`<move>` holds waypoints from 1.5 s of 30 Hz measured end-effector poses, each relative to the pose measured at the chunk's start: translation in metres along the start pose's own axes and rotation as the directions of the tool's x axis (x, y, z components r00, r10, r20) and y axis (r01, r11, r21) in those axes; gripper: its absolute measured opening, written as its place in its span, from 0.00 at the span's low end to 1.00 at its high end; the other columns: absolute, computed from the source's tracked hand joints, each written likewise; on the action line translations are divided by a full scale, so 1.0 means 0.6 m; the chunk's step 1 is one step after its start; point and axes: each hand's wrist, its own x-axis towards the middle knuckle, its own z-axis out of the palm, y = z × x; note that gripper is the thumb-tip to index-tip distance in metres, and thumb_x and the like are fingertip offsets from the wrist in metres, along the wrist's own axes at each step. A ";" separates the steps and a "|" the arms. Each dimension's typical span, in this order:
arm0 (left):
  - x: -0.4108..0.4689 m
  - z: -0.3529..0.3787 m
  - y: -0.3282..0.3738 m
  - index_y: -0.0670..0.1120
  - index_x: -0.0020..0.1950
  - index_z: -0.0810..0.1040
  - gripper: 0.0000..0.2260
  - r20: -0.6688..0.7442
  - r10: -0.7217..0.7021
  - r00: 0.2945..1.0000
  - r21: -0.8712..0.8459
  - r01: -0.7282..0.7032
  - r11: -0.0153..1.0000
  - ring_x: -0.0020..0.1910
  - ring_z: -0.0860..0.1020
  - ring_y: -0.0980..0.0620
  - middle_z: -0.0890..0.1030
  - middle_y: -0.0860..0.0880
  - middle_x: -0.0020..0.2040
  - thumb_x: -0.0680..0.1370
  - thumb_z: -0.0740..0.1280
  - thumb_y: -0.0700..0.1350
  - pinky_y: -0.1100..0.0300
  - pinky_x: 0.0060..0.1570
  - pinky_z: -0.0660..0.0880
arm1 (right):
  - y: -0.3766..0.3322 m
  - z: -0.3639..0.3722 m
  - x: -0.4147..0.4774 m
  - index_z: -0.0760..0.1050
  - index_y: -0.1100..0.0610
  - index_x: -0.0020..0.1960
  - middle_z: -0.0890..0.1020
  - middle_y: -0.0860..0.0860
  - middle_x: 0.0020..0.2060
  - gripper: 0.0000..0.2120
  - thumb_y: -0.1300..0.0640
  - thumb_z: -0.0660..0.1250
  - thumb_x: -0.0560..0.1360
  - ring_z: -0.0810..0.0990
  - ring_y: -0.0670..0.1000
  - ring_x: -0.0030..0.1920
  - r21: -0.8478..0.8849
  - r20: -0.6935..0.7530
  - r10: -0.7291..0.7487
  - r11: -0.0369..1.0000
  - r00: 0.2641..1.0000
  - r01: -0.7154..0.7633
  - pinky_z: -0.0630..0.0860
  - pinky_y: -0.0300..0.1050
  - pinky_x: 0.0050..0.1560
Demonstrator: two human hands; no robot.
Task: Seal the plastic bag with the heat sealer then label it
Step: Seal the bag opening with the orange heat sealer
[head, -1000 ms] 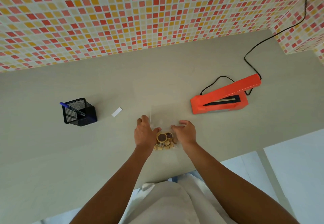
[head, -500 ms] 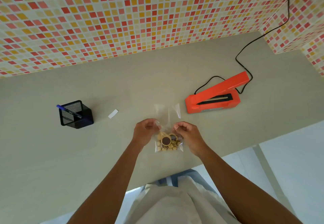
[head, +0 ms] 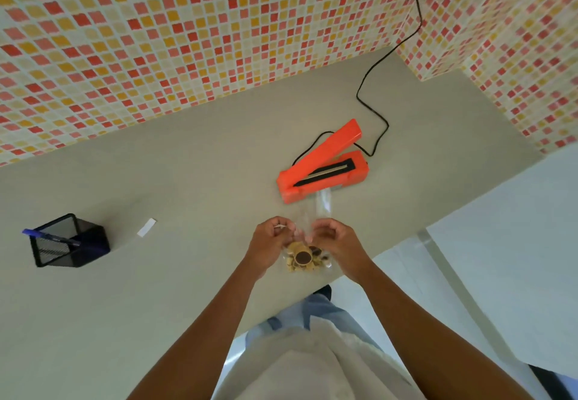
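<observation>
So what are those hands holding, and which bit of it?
The left hand and right hand both pinch the bag by its sides, just above the snacks.

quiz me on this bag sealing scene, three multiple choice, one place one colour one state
1. Where is the pen holder? A) on the table, far to the person's left B) on top of the sealer C) on the floor
2. What colour is the heat sealer? A) blue B) green C) orange-red
3. What holds the bag? A) nothing B) the left hand and right hand C) the shut sealer

1 A: it stands well left of the bag. 2 C: its body is orange-red. 3 B: both pinch its upper part.
</observation>
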 end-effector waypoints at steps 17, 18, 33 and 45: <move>0.077 0.172 0.043 0.42 0.48 0.82 0.09 -0.139 -0.128 0.982 -0.198 0.099 0.975 0.36 0.83 0.52 0.85 0.46 0.37 0.78 0.70 0.48 0.56 0.43 0.75 | -0.040 -0.170 0.071 0.84 0.62 0.41 0.83 0.60 0.36 0.10 0.54 0.76 0.72 0.83 0.58 0.37 0.041 -0.046 0.065 0.997 0.997 -0.063 0.83 0.52 0.42; 0.081 0.175 0.044 0.41 0.48 0.83 0.09 -0.154 -0.134 0.979 -0.220 0.098 0.971 0.35 0.83 0.52 0.84 0.46 0.36 0.78 0.69 0.47 0.54 0.44 0.75 | -0.043 -0.173 0.077 0.84 0.61 0.41 0.84 0.60 0.35 0.10 0.53 0.76 0.73 0.84 0.58 0.37 0.028 -0.028 0.070 0.997 0.997 -0.069 0.83 0.52 0.41; 0.102 0.182 0.038 0.41 0.45 0.85 0.09 -0.309 -0.149 0.939 -0.362 0.029 0.932 0.39 0.81 0.45 0.84 0.40 0.42 0.76 0.72 0.47 0.52 0.44 0.79 | -0.073 -0.167 0.151 0.83 0.63 0.50 0.87 0.57 0.44 0.19 0.46 0.69 0.77 0.86 0.58 0.44 -0.047 0.153 0.220 0.975 0.964 -0.215 0.83 0.54 0.48; 0.098 0.195 0.051 0.33 0.50 0.81 0.08 -0.346 -0.175 0.922 -0.382 0.032 0.923 0.22 0.78 0.57 0.86 0.47 0.36 0.80 0.65 0.38 0.68 0.22 0.71 | -0.064 -0.180 0.154 0.83 0.66 0.41 0.85 0.56 0.34 0.16 0.52 0.72 0.77 0.80 0.51 0.30 -0.106 0.076 0.118 0.988 0.990 -0.110 0.77 0.43 0.34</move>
